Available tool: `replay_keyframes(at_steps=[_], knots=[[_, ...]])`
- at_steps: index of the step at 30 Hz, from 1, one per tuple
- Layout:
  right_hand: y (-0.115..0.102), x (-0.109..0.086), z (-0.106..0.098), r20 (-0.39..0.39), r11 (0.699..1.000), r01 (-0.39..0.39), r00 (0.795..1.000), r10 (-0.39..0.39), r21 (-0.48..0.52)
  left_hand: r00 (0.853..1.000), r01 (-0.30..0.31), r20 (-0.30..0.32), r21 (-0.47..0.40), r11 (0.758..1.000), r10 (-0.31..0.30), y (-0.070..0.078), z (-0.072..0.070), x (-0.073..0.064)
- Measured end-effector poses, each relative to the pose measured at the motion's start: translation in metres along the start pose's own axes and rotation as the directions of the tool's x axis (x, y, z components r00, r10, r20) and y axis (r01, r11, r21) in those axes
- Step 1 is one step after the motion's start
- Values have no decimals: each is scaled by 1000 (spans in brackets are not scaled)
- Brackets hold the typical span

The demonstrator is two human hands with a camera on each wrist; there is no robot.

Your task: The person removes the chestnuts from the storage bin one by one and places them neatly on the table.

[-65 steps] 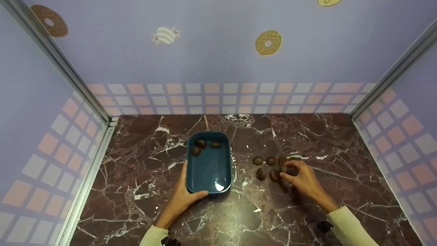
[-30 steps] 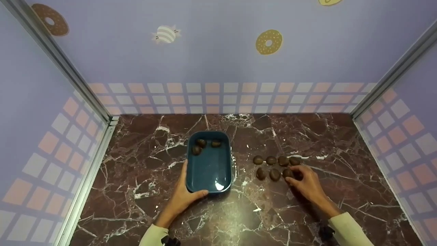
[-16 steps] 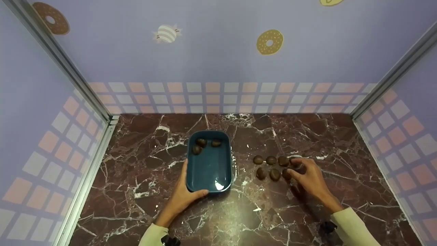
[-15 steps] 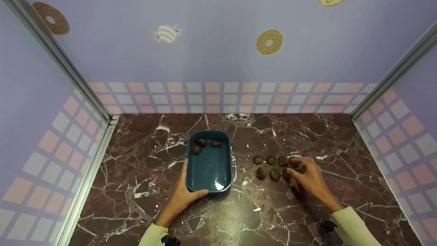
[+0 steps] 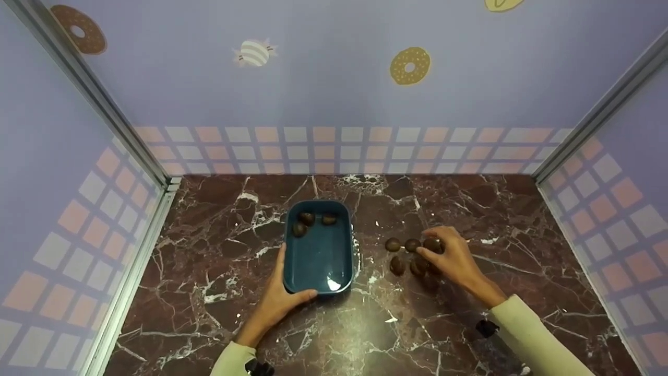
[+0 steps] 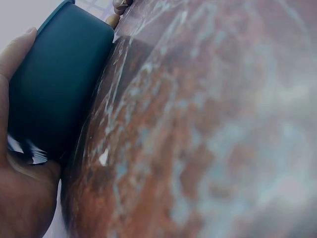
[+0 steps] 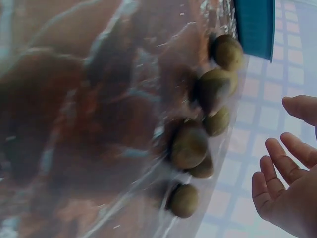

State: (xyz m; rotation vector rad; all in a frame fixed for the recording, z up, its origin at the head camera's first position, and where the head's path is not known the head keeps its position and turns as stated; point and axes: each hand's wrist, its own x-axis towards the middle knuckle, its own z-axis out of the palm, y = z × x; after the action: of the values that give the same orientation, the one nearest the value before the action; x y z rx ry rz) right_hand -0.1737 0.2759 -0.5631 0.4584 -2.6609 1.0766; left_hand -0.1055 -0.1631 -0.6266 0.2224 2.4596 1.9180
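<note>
A deep blue rectangular dish (image 5: pixel 319 261) stands on the marble surface, with several brown chestnuts (image 5: pixel 307 219) at its far end. My left hand (image 5: pixel 279 295) holds the dish's near left corner, fingers along the left side and thumb at the front; the left wrist view shows the hand (image 6: pixel 25 188) against the dish wall (image 6: pixel 59 74). Right of the dish lie two rows of chestnuts (image 5: pixel 397 266). Above their right part hovers my right hand (image 5: pixel 454 258), hiding some of them. In the right wrist view its fingers (image 7: pixel 282 163) are spread apart, holding nothing, away from the chestnuts (image 7: pixel 189 144).
The dark red marble tabletop (image 5: pixel 235 324) has white veins and a glare patch near the front. Lilac panels with a checked band (image 5: pixel 323 151) enclose it at the back and both sides. A metal rail (image 5: pixel 135 271) runs along the left edge.
My right hand worked at the right end of the chestnut rows, leaving one in the front row. Since then it has risen off them and shifted left. The left hand and dish stay put.
</note>
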Motion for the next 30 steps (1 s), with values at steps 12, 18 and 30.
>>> replay_keyframes(at_steps=[12,18,30], knots=[[-31,28,12,105,992,122,987,-120,-15,1000,8,-8,5,1000,-8,-2,0,0],[-48,41,19,168,984,176,971,-172,-10,1000,4,-14,7,1000,-4,-2,0,0],[-71,68,44,248,943,326,920,-302,-64,1000,4,-13,17,1000,-4,-2,1,0]])
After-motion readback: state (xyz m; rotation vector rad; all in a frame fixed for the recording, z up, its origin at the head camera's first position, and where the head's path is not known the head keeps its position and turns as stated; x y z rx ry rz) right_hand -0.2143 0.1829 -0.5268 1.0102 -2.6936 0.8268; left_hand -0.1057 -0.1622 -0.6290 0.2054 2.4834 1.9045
